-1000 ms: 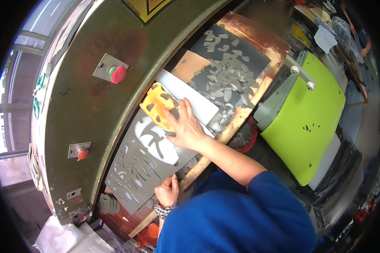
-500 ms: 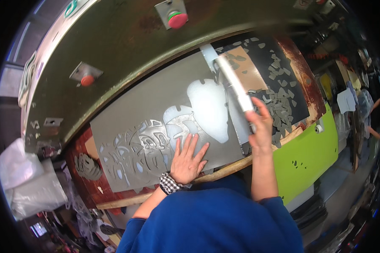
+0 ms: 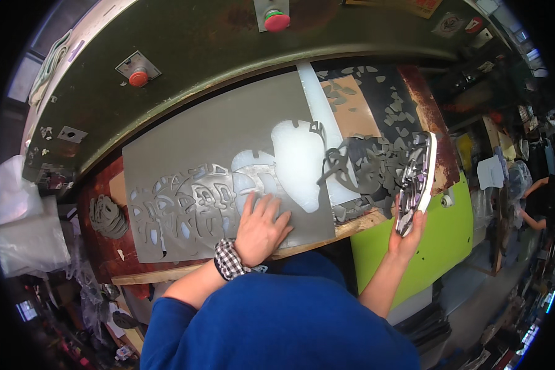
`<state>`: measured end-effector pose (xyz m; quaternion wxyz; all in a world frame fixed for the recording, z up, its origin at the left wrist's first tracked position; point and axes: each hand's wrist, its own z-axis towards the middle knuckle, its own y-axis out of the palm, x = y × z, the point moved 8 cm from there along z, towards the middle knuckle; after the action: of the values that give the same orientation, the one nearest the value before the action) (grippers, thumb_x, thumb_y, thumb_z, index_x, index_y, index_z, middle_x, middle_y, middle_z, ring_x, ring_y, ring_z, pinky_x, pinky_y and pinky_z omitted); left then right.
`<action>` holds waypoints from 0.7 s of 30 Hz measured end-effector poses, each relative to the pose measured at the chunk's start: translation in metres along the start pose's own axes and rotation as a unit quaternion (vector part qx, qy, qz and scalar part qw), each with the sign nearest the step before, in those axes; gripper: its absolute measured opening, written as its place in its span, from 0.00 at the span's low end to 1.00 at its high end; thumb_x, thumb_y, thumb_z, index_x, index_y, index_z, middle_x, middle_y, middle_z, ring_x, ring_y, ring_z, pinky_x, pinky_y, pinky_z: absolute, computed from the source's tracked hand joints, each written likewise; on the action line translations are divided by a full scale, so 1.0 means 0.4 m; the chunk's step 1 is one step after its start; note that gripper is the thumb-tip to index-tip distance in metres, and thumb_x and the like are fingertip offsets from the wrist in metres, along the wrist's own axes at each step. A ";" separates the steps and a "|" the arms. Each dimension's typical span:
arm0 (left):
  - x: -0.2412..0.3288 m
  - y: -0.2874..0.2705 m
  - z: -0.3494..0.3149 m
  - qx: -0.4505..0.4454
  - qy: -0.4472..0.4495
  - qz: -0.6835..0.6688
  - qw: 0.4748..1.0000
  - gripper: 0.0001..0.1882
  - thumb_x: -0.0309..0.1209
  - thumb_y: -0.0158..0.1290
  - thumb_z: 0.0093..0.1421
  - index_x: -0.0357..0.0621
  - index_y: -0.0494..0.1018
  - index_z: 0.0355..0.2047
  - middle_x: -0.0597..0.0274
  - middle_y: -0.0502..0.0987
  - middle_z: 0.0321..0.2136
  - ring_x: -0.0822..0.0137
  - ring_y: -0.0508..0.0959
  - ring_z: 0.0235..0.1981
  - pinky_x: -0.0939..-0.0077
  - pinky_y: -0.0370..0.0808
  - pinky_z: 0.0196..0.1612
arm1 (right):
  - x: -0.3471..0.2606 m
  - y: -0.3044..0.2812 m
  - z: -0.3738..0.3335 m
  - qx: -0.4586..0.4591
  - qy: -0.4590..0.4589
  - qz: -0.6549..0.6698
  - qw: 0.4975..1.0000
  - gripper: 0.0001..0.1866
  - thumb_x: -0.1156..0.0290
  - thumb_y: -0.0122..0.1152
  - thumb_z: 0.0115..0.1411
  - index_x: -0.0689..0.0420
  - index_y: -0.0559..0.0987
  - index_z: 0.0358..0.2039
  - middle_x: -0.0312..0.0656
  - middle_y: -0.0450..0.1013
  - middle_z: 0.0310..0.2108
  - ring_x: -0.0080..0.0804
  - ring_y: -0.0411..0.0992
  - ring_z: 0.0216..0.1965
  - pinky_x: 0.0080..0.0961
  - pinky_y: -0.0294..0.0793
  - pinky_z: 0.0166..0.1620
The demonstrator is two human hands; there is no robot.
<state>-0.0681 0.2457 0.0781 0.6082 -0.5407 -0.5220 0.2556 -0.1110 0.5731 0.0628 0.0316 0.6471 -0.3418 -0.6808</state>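
Note:
My left hand lies on a large grey sheet, fingers spread and flat. Cut-outs run across the sheet's near part, some with loose grey pieces, others showing a pale surface beneath. Off to the right, my right hand grips the near end of a cutting die, long and sole-shaped. It is held up on edge, with its white rim to the right and dark inner blades to the left. Thin curved grey offcut strips stick out at the sheet's right edge.
Small grey scraps cover the dark board right of the sheet, around a tan card. A green machine beam with red buttons spans the far side. Stacked grey pieces sit at left; a lime-green panel at right.
My right hand has carried the cutting die right, away from the sheet, and turned it so its bladed inside shows. The left hand stays flat on the sheet. The view has shifted slightly.

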 end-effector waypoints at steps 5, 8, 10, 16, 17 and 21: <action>0.178 -0.047 0.134 0.160 0.236 0.015 0.958 0.22 0.31 0.51 0.55 0.43 0.69 0.52 0.48 0.69 0.52 0.53 0.66 0.58 0.46 0.53 0.64 | -0.100 -0.006 -0.029 -0.043 -0.063 -0.045 0.996 0.37 0.69 0.63 0.56 0.69 0.56 0.60 0.59 0.62 0.56 0.52 0.65 0.57 0.51 0.61 0.63; 0.212 -0.004 0.241 0.228 0.227 0.072 0.944 0.22 0.30 0.48 0.55 0.42 0.69 0.51 0.47 0.70 0.50 0.56 0.68 0.56 0.50 0.57 0.63 | -0.122 0.000 -0.020 -0.056 -0.062 -0.018 0.996 0.37 0.72 0.64 0.54 0.69 0.56 0.60 0.61 0.62 0.56 0.51 0.66 0.56 0.48 0.63 0.62; 0.209 0.006 0.291 0.288 0.202 0.087 0.932 0.19 0.30 0.48 0.54 0.40 0.71 0.47 0.48 0.73 0.44 0.58 0.71 0.52 0.56 0.62 0.59 | -0.107 0.005 0.008 -0.059 -0.052 -0.050 0.996 0.35 0.74 0.62 0.54 0.68 0.57 0.60 0.61 0.63 0.54 0.49 0.66 0.56 0.44 0.64 0.61; 0.300 0.004 0.252 0.111 0.346 0.093 0.927 0.04 0.31 0.51 0.47 0.46 0.70 0.21 0.64 0.70 0.20 0.64 0.72 0.25 0.69 0.68 0.35 | -0.026 -0.036 0.123 0.004 -0.143 -0.503 0.852 0.42 0.74 0.78 0.40 0.63 0.67 0.56 0.52 0.69 0.49 0.38 0.68 0.51 0.30 0.68 0.54; 0.350 -0.018 0.187 0.086 0.407 -0.015 0.909 0.04 0.31 0.51 0.47 0.45 0.70 0.21 0.64 0.70 0.19 0.63 0.74 0.25 0.66 0.71 0.32 | -0.010 -0.037 0.121 -0.015 -0.174 -0.599 0.781 0.43 0.73 0.79 0.37 0.61 0.68 0.56 0.54 0.69 0.50 0.43 0.67 0.53 0.35 0.66 0.55; 0.418 -0.064 0.053 -0.059 0.412 -0.376 0.828 0.06 0.30 0.50 0.57 0.40 0.70 0.32 0.54 0.73 0.28 0.55 0.77 0.27 0.62 0.76 0.29 | 0.054 -0.063 0.118 -0.053 -0.167 -0.704 0.688 0.41 0.65 0.77 0.41 0.53 0.70 0.58 0.64 0.60 0.58 0.59 0.56 0.61 0.49 0.58 0.60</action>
<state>-0.0397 0.3933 0.1589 0.7829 -0.3925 -0.4001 -0.2701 -0.1468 0.6021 0.0282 -0.4805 0.5704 0.2510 -0.6171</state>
